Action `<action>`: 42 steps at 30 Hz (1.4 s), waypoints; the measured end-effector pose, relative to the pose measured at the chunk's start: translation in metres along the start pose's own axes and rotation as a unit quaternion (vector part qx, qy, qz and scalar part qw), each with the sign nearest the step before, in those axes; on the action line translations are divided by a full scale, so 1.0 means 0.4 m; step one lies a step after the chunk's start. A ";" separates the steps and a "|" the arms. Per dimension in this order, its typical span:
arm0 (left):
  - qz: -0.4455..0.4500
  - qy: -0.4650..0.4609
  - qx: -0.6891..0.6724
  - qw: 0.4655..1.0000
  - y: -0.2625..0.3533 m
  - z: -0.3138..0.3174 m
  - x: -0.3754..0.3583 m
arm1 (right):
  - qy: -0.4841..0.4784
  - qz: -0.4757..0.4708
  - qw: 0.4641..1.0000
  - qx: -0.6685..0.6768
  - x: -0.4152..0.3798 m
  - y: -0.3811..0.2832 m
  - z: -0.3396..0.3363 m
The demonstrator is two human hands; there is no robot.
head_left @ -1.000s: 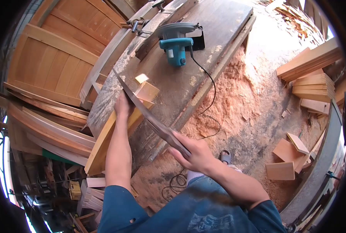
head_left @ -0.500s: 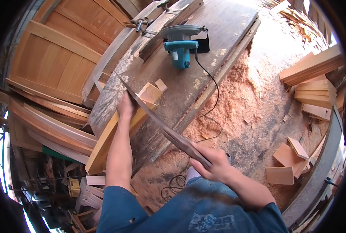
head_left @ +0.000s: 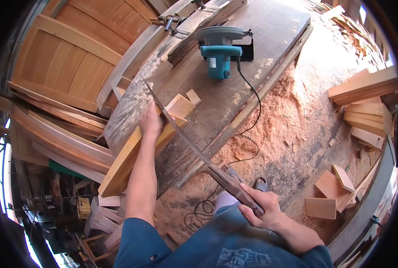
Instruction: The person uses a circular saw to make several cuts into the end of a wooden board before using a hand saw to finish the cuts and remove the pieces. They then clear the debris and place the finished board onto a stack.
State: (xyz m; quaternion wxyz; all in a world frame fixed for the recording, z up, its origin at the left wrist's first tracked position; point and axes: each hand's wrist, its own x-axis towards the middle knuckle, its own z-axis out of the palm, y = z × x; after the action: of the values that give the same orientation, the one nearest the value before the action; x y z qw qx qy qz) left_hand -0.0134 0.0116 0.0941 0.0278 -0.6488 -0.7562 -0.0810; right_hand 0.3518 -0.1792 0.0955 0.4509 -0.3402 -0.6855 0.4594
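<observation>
"Under the left hand (head_left: 152, 119), what do you see?"

"Thick yellowish timber (head_left: 124, 164), slanting from the workbench (head_left: 234, 100) down toward the left forearm. The hand bears on its upper part; most fingers are hidden, so I can't tell whether they're clenched."

"And the right hand (head_left: 262, 207)?"

"Wrapped around the wooden handle of a long handsaw (head_left: 188, 142). The blade runs from that fist up past the left hand, just beside it, and its narrow tip is beyond those fingers."

"Anything near the blade?"

"Just right of the left hand, 1 pale wood block (head_left: 180, 106), with 1 small offcut (head_left: 193, 96) at its far corner. Farther ahead of both hands, a teal circular saw (head_left: 220, 58) sits on the workbench, its black cord (head_left: 258, 100) trailing over the edge."

"Beyond the right hand?"

"Reddish sawdust (head_left: 275, 120) on the floor."
</observation>
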 end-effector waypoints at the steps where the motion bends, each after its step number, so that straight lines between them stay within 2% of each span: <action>1: -0.001 0.009 0.015 1.000 0.003 0.003 -0.003 | -0.007 0.004 1.000 0.003 0.015 0.001 0.005; 6: -0.008 -0.015 -0.015 1.000 0.003 -0.007 -0.004 | -0.046 0.116 0.992 0.021 0.150 0.030 0.087; 9: -0.006 -0.004 0.034 0.999 0.000 -0.002 0.001 | 0.001 0.002 1.000 -0.010 0.035 0.023 0.034; 11: -0.018 -0.017 -0.003 1.000 -0.004 -0.004 0.009 | 0.020 -0.008 1.000 -0.002 0.024 0.023 0.044; 14: -0.006 -0.019 -0.031 0.999 -0.014 0.015 0.004 | 0.000 0.047 0.999 -0.005 0.145 0.060 0.121; 16: -0.014 -0.023 -0.021 0.999 -0.011 0.006 0.004 | -0.014 0.072 0.997 -0.024 0.135 0.032 0.107; 17: 0.009 0.006 -0.014 1.000 -0.015 0.012 0.010 | -0.021 0.087 0.995 -0.031 0.117 0.021 0.110; 18: 0.027 0.030 -0.007 0.999 -0.028 0.026 0.001 | 0.013 0.023 0.998 -0.048 0.060 0.037 0.102; 19: 0.043 0.062 -0.001 0.997 -0.027 0.026 0.004 | 0.015 0.019 0.999 -0.035 0.058 0.038 0.104; 21: 0.001 0.000 -0.007 1.000 -0.024 0.022 -0.005 | 0.022 0.022 0.999 -0.008 0.046 0.024 0.109; 22: -0.003 -0.016 -0.006 1.000 -0.022 0.020 -0.006 | 0.019 0.041 0.998 -0.041 0.099 0.033 0.136; 25: -0.008 -0.036 -0.044 0.998 -0.024 -0.003 0.007 | 0.037 0.111 0.993 0.015 0.277 0.007 0.141; 26: -0.011 -0.045 -0.063 0.997 -0.042 -0.011 -0.004 | 0.020 0.076 0.997 0.023 0.322 0.000 0.124; 28: 0.019 0.012 -0.067 0.997 -0.101 -0.053 -0.052 | -0.017 0.011 0.999 0.039 0.401 -0.002 0.070; 29: 0.033 0.044 -0.068 0.996 -0.137 -0.071 -0.081 | -0.022 0.007 0.998 0.064 0.456 -0.004 0.063; 30: -0.003 0.004 -0.091 0.996 -0.201 -0.085 -0.113 | -0.023 0.003 0.996 0.091 0.515 -0.010 0.064; 31: -0.003 0.015 -0.064 0.998 -0.263 -0.105 -0.148 | -0.057 0.048 0.992 0.104 0.579 -0.037 0.066; 33: -0.018 0.034 -0.005 0.999 -0.380 -0.142 -0.237 | -0.137 0.046 0.989 0.017 0.715 -0.030 0.099; 36: -0.064 0.004 -0.003 0.998 -0.524 -0.148 -0.322 | -0.254 0.002 0.965 -0.060 0.892 0.018 0.209; 38: -0.087 -0.006 -0.028 0.996 -0.541 -0.151 -0.341 | -0.277 -0.187 0.918 -0.215 0.989 0.065 0.316; 39: -0.093 -0.011 -0.043 0.995 -0.541 -0.145 -0.336 | -0.276 -0.279 0.874 -0.287 1.030 0.089 0.367; 40: -0.079 0.032 -0.041 0.995 -0.549 -0.136 -0.340 | -0.332 -0.267 0.854 -0.298 1.055 0.098 0.430; 41: -0.081 0.023 -0.044 0.995 -0.555 -0.133 -0.339 | -0.366 -0.272 0.813 -0.362 1.074 0.102 0.480; 42: -0.083 0.014 -0.045 0.995 -0.560 -0.135 -0.336 | -0.385 -0.292 0.798 -0.360 1.098 0.147 0.518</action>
State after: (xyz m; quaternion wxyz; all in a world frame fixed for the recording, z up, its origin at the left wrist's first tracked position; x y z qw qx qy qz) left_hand -0.2166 -0.1609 0.1081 0.0022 -0.5830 -0.8026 -0.1266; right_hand 0.0029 0.1608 0.1391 0.1074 -0.0563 -0.9854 0.1195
